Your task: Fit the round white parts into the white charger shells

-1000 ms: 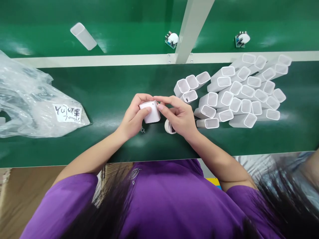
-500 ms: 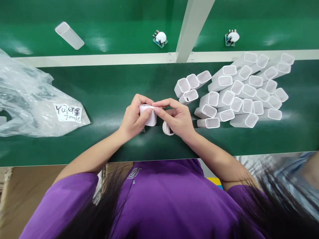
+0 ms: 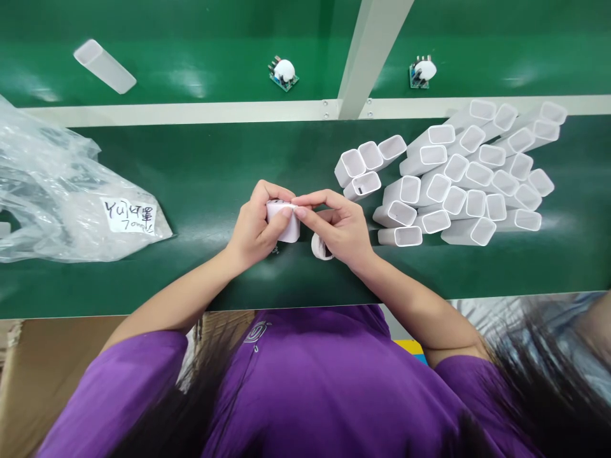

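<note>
My left hand (image 3: pixel 258 222) is closed around a small white plastic housing (image 3: pixel 289 230), its thumb lying across the front face. At the housing's upper right corner, the thumb and forefinger of my right hand (image 3: pixel 341 229) are pinched together. Whatever sits between those fingertips is too small to make out. A white roll like tape (image 3: pixel 320 248) lies just below my right hand, partly covered by it. Under my left hand, a small dark piece (image 3: pixel 275 250) shows on the green table (image 3: pixel 205 191).
Many translucent white rectangular tubes (image 3: pixel 465 170) lie stacked to the right. On the left is a clear plastic bag (image 3: pixel 71 203) with a handwritten label. Behind a white rail (image 3: pixel 191 113) and post (image 3: pixel 372 51), a green belt carries one tube (image 3: pixel 105 67) and two white-domed circuit boards (image 3: pixel 285 71).
The tube and both circuit boards behind the rail have moved left. My hands have stayed almost still on the housing.
</note>
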A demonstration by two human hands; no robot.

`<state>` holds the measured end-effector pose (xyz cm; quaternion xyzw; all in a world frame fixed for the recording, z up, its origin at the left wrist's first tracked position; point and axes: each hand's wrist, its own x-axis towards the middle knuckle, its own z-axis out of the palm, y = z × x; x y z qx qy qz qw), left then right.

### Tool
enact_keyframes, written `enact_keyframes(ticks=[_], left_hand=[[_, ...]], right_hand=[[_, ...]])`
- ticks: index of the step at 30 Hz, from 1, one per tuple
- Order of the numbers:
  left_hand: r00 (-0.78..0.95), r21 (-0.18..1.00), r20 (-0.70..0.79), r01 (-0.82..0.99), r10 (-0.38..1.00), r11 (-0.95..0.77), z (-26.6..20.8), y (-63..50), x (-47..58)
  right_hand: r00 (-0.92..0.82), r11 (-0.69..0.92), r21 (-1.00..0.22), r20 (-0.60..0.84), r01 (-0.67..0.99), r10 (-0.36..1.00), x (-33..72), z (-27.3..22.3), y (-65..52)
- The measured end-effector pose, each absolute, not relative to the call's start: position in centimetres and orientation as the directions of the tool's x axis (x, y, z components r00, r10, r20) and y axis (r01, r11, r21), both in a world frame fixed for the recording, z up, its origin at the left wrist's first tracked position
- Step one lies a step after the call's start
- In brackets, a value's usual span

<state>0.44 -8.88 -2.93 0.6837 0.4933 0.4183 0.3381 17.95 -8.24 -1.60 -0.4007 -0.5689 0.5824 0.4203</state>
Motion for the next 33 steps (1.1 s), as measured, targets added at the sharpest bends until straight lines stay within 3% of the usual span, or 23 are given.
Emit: enact_keyframes(ticks=[25, 33], left_hand=[[0.171, 0.8, 0.351, 0.455, 0.921, -0.39, -3.9, -8.5, 0.8], [0.205, 0.883, 0.288, 0.32, 0.935, -0.342, -4.2, -8.1, 0.5]], right_hand=[[-0.277, -0.012, -1.0, -0.007, -0.016, 0.961, 17.9, -1.6, -8.6], [-0.285, -0.028, -0.999, -0.02, -0.023, 0.958, 17.9, -1.5, -8.4]])
